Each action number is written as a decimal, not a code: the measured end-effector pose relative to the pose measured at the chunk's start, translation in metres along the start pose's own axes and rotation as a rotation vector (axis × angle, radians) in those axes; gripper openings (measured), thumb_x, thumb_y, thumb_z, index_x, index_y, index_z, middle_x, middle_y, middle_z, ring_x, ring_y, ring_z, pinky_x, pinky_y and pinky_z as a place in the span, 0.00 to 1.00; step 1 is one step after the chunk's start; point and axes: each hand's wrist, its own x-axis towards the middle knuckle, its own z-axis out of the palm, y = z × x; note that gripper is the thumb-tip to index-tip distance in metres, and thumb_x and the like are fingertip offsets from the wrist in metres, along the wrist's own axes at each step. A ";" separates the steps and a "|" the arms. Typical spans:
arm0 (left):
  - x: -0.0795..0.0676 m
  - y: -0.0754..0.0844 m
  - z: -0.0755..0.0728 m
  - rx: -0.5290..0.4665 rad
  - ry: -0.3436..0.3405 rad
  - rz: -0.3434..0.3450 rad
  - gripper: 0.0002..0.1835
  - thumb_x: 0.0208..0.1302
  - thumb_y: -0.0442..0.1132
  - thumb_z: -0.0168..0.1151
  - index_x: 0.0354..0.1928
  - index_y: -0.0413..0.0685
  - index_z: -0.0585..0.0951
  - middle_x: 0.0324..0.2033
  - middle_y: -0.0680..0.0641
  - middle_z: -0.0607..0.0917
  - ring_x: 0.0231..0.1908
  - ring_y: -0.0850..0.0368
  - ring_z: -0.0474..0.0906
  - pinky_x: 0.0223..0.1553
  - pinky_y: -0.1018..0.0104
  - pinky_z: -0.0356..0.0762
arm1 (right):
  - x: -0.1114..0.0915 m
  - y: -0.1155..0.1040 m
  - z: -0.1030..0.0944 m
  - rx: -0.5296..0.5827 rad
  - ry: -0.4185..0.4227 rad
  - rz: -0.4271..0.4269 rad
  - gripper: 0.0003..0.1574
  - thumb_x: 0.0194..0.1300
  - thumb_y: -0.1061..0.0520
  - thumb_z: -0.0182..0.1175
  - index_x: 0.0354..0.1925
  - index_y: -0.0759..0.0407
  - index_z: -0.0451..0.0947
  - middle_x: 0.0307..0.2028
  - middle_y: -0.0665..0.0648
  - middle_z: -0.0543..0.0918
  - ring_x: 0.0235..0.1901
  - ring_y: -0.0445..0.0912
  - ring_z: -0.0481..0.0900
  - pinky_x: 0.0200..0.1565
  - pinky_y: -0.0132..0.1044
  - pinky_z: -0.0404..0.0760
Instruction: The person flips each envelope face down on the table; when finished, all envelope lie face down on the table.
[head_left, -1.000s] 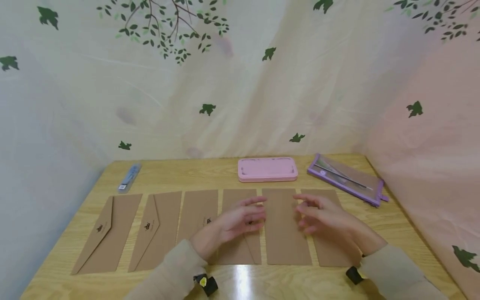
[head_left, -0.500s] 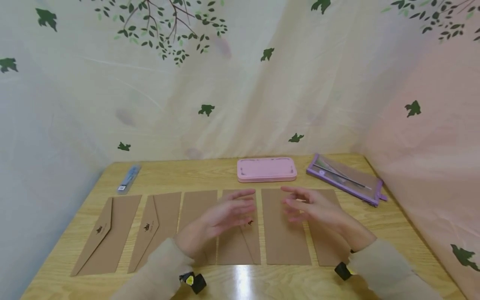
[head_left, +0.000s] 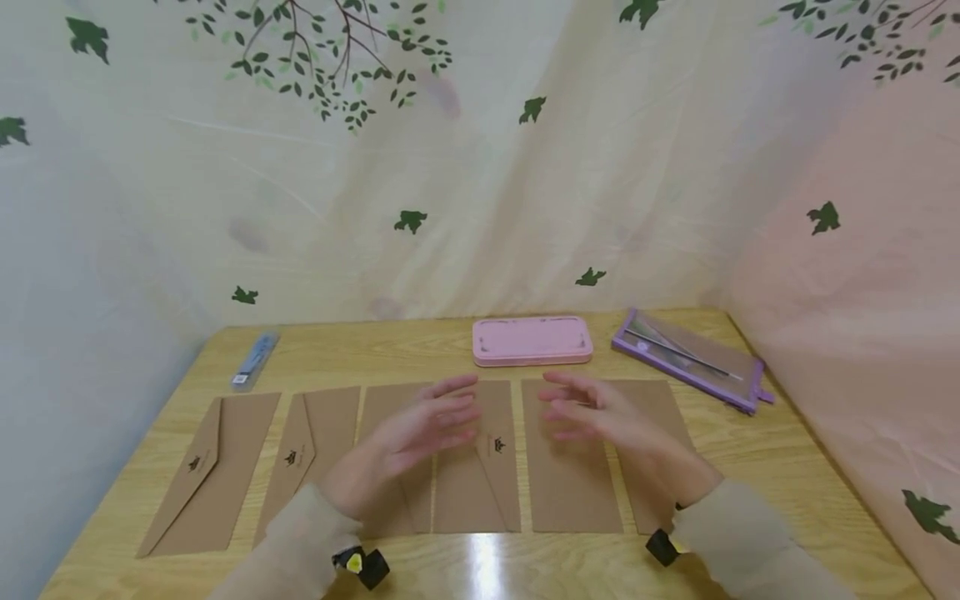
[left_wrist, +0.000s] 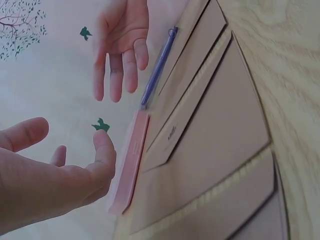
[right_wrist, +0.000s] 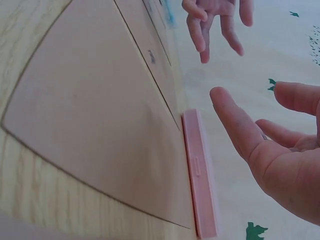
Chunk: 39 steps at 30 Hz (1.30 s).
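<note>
Both hands hover over a row of several brown paper envelopes on the wooden table, palms turned toward each other with nothing held. My left hand (head_left: 423,425) is above the third envelope (head_left: 397,396) from the left, its fingers loosely spread. The fourth envelope (head_left: 480,492) shows a pointed flap and a small dark crown print. Over the fifth envelope (head_left: 573,500), which is plain on top, is my right hand (head_left: 600,412), fingers relaxed and slightly bent. In the left wrist view the left hand (left_wrist: 65,175) faces the right hand (left_wrist: 122,50) across a gap.
A pink pencil case (head_left: 532,341) lies behind the envelopes. To its right is a purple-edged clear zip pouch (head_left: 686,358) with thin items inside. A slim blue-and-clear pack (head_left: 255,361) lies at the back left. A leaf-printed curtain (head_left: 480,167) encloses the table's back and sides.
Both hands have drifted left above the envelopes, staying apart with relaxed fingers. The camera view has shifted slightly. The envelopes and other items have stayed in place.
</note>
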 end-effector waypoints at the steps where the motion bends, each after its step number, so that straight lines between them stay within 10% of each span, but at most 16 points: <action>1: -0.001 -0.001 -0.003 0.003 0.003 0.003 0.31 0.77 0.33 0.48 0.78 0.39 0.54 0.74 0.30 0.52 0.72 0.32 0.54 0.71 0.43 0.60 | 0.002 0.002 0.002 0.015 -0.002 0.007 0.40 0.78 0.59 0.55 0.77 0.71 0.50 0.69 0.79 0.63 0.63 0.69 0.71 0.55 0.54 0.81; 15: -0.013 -0.006 -0.038 -0.033 0.079 -0.027 0.34 0.78 0.34 0.47 0.80 0.40 0.49 0.75 0.30 0.51 0.74 0.34 0.53 0.70 0.48 0.62 | 0.018 0.022 0.020 0.158 0.005 0.077 0.44 0.75 0.60 0.57 0.78 0.69 0.47 0.74 0.76 0.55 0.67 0.70 0.65 0.60 0.57 0.76; 39: -0.022 -0.009 -0.046 0.028 0.056 -0.085 0.33 0.79 0.36 0.48 0.79 0.39 0.51 0.75 0.32 0.55 0.74 0.38 0.53 0.71 0.45 0.60 | 0.025 0.030 0.040 0.174 0.015 0.130 0.46 0.75 0.60 0.57 0.78 0.70 0.44 0.75 0.76 0.50 0.73 0.68 0.53 0.61 0.53 0.76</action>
